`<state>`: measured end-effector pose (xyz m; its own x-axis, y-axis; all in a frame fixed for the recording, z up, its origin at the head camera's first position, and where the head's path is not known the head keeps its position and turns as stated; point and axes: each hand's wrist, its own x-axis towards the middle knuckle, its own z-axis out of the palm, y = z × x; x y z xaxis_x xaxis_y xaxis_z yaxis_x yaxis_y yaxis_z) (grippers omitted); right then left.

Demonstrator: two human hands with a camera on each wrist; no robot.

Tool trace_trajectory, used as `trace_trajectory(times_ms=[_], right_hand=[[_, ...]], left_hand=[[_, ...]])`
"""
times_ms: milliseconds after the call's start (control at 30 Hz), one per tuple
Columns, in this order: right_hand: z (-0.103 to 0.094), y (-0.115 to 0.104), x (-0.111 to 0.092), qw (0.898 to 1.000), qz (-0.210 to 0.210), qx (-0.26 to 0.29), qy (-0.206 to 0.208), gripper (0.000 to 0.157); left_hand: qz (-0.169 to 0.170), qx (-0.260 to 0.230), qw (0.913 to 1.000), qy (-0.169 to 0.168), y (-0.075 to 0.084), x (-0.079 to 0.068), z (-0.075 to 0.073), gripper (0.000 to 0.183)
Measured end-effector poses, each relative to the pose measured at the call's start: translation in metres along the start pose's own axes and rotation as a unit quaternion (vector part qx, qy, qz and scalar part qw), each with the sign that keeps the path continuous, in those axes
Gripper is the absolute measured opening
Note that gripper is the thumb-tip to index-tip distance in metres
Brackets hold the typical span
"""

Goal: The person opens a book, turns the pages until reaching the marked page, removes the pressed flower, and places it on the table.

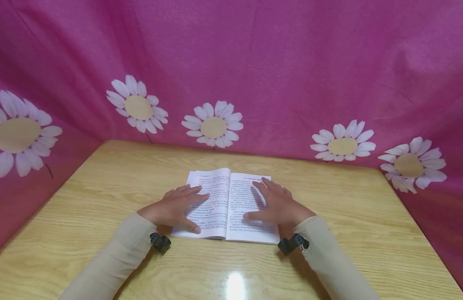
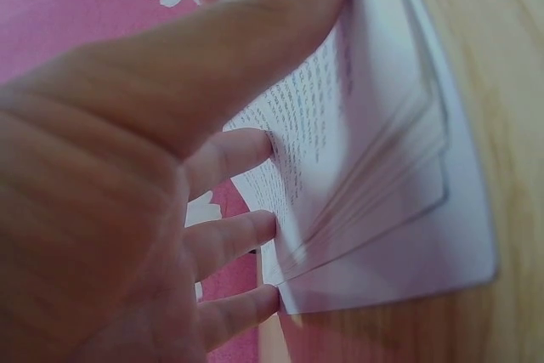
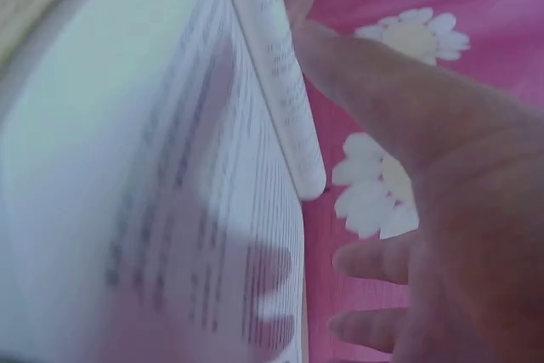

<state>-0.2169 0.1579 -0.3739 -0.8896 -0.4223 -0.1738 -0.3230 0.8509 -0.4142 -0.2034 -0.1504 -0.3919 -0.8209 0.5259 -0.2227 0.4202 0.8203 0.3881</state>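
An open book [image 1: 217, 210] lies on the wooden table, its two pages covered in rows of small print. Over the left page, my left hand [image 1: 175, 207] has its fingers spread. In the left wrist view its fingertips are right at the outer edge of the book [image 2: 374, 193], where several page edges fan apart. My right hand [image 1: 279, 207] is spread over the right page, holding nothing. The right wrist view has its fingers apart from the book [image 3: 178, 176], their shadow falling on the print; the left page curves up beside the spine.
The wooden table [image 1: 103, 200] stretches around the book on all sides. A pink curtain with white daisies [image 1: 254, 83] hangs along its back and sides. Each wrist carries a small black camera [image 1: 161, 243] over a beige sleeve [image 1: 115, 254].
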Motion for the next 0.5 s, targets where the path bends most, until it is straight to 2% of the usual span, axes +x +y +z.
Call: trace_trajectory(times_ms=[200,500], right_hand=[[-0.002,0.012,-0.001,1.0,0.019,0.007,-0.021,0.118],[0.002,0.022,0.002,0.999,0.019,0.007,-0.035,0.124]], left_hand=[[-0.002,0.001,1.0,0.003,-0.001,0.001,0.001,0.096],[0.0,-0.006,1.0,0.005,0.0,0.0,0.001,0.095]])
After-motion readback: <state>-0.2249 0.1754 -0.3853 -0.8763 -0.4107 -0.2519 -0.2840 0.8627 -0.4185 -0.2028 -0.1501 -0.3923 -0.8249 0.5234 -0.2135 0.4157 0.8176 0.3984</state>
